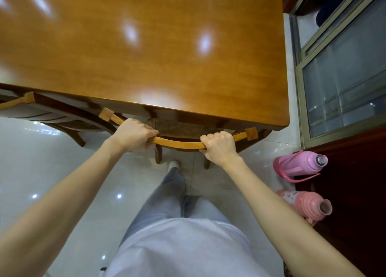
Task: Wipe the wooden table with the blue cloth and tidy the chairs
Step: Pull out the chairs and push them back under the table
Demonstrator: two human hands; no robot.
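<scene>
Head camera, looking steeply down. A person stands at the near edge of a glossy wooden table (146,46), which fills the upper part of the view and shows bright reflections of lights. The blue cloth is nowhere in sight.

Directly below the table's near edge is a wooden chair (179,128), its woven seat mostly under the tabletop. Its curved top rail (179,144) runs left to right, roughly parallel to the table edge.

Both hands hold this rail. The left hand (133,133) has its fingers curled over the top, a short way in from the rail's left post. The right hand (219,147) wraps it in the same way, nearer the right post. The grips sit roughly evenly either side of the middle, so neither hand is clearly closer.

The table lies straight ahead of the knuckles. Any further tucking-in would probably be a level push forward, square to the rail.

A second chair (52,113) sits to the left, also under the table. Two pink thermos flasks (300,166) stand on the pale tiled floor (62,161) at the right.
</scene>
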